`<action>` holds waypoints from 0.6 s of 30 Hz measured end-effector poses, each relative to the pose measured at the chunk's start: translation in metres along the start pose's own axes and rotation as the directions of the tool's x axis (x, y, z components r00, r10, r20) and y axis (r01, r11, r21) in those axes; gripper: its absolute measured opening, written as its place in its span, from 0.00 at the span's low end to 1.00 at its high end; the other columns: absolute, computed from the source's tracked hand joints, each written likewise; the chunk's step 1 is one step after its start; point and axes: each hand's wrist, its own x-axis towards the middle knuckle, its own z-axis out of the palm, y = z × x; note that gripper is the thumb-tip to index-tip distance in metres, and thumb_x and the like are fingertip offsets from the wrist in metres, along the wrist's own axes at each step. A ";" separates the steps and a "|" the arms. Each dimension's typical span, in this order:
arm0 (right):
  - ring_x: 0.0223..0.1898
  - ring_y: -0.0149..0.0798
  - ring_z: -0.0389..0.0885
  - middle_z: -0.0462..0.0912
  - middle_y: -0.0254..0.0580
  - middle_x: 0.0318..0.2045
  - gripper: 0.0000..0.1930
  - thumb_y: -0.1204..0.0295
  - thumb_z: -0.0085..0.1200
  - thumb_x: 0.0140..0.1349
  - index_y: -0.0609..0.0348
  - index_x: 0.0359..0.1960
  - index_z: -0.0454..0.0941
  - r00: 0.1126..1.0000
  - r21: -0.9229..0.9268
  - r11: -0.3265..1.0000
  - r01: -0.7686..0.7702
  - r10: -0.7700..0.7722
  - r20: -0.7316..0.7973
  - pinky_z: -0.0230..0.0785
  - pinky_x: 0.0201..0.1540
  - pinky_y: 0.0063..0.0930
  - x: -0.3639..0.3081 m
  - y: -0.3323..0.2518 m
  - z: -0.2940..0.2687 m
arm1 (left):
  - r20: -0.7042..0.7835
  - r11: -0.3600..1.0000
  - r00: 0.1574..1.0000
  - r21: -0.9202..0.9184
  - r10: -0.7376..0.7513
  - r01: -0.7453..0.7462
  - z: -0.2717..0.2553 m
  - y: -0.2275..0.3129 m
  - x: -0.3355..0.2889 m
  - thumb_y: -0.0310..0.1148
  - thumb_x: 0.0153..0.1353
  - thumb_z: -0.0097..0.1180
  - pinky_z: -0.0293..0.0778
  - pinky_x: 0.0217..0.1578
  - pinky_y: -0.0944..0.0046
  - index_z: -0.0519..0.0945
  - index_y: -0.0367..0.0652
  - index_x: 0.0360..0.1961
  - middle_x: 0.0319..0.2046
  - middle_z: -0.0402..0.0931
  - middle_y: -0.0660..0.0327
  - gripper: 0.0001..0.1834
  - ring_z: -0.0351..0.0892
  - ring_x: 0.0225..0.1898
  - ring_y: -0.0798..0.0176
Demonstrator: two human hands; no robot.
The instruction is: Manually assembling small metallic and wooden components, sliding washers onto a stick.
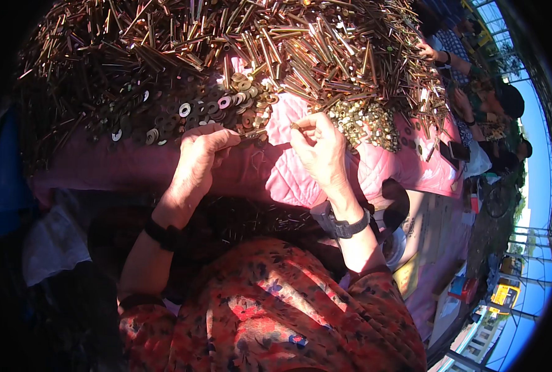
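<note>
"Where are we holding the metal tube [252, 134]?"

"We're pinching it at our left hand's [205, 149] fingertips, toward three o'clock; our right hand [320, 147] is pinching a small, unclear piece [295, 126] at ten o'clock."

Dark wristbands [162, 235] (one each side) accompany a red floral top [257, 310]

A pink quilted cloth [124, 166] drops over the near edge in sunlit folds. At lower left, a crumpled translucent bag [56, 245] hangs in shadow, near something blue [8, 186] (too dim to identify). On the right, a dark phone-like slab [459, 151] lies near a white bag [477, 160]; below are cardboard [434, 232] and a red-and-blue box [462, 288]. Farther out, a yellow vehicle [504, 298] stands under blue sky [539, 208].
</note>
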 end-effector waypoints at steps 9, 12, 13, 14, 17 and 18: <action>0.33 0.24 0.77 0.82 0.36 0.34 0.08 0.77 0.56 0.55 0.60 0.37 0.81 0.962 0.319 0.920 -0.228 0.162 0.220 0.68 0.35 0.19 -0.004 -0.032 0.010 | 0.071 0.995 0.997 -0.096 -0.023 0.030 -0.006 0.003 -0.001 0.27 0.48 0.56 0.50 0.18 0.72 0.76 0.41 0.18 0.13 0.65 0.70 0.05 0.55 0.15 0.77; 0.35 0.24 0.77 0.82 0.37 0.34 0.08 0.77 0.56 0.56 0.60 0.38 0.80 0.979 0.369 0.919 -0.142 0.077 0.187 0.69 0.36 0.20 -0.005 -0.032 0.015 | 0.077 0.993 0.996 -0.102 -0.054 0.062 -0.010 0.002 -0.002 0.26 0.49 0.55 0.48 0.17 0.74 0.78 0.37 0.24 0.14 0.64 0.69 0.03 0.53 0.14 0.77; 0.35 0.24 0.77 0.82 0.37 0.35 0.08 0.77 0.56 0.57 0.61 0.38 0.80 0.982 0.364 0.924 -0.113 0.049 0.182 0.69 0.37 0.20 -0.005 -0.028 0.017 | 0.072 0.992 0.996 -0.105 -0.061 0.068 -0.011 0.003 -0.003 0.26 0.49 0.55 0.48 0.17 0.74 0.78 0.37 0.23 0.14 0.65 0.69 0.03 0.53 0.14 0.77; 0.35 0.25 0.77 0.82 0.37 0.35 0.08 0.77 0.56 0.57 0.61 0.39 0.80 0.984 0.360 0.929 -0.084 0.021 0.178 0.70 0.37 0.20 -0.005 -0.026 0.019 | 0.066 0.992 0.996 -0.107 -0.067 0.074 -0.011 0.004 -0.004 0.26 0.49 0.55 0.47 0.16 0.74 0.78 0.37 0.23 0.14 0.65 0.69 0.04 0.53 0.14 0.77; 0.34 0.25 0.78 0.81 0.37 0.35 0.08 0.78 0.56 0.58 0.62 0.40 0.79 0.978 0.390 0.912 -0.126 0.048 0.203 0.70 0.38 0.19 -0.006 -0.029 0.020 | 0.054 0.987 0.994 -0.128 -0.095 0.101 -0.013 0.002 -0.005 0.27 0.49 0.55 0.47 0.16 0.74 0.77 0.37 0.23 0.14 0.65 0.68 0.04 0.53 0.13 0.77; 0.34 0.25 0.78 0.81 0.37 0.35 0.08 0.78 0.56 0.58 0.62 0.40 0.79 0.978 0.389 0.913 -0.125 0.048 0.204 0.70 0.38 0.19 -0.007 -0.029 0.020 | 0.054 0.986 0.994 -0.129 -0.095 0.101 -0.013 0.002 -0.005 0.27 0.49 0.55 0.47 0.16 0.74 0.77 0.37 0.23 0.14 0.65 0.68 0.04 0.53 0.13 0.77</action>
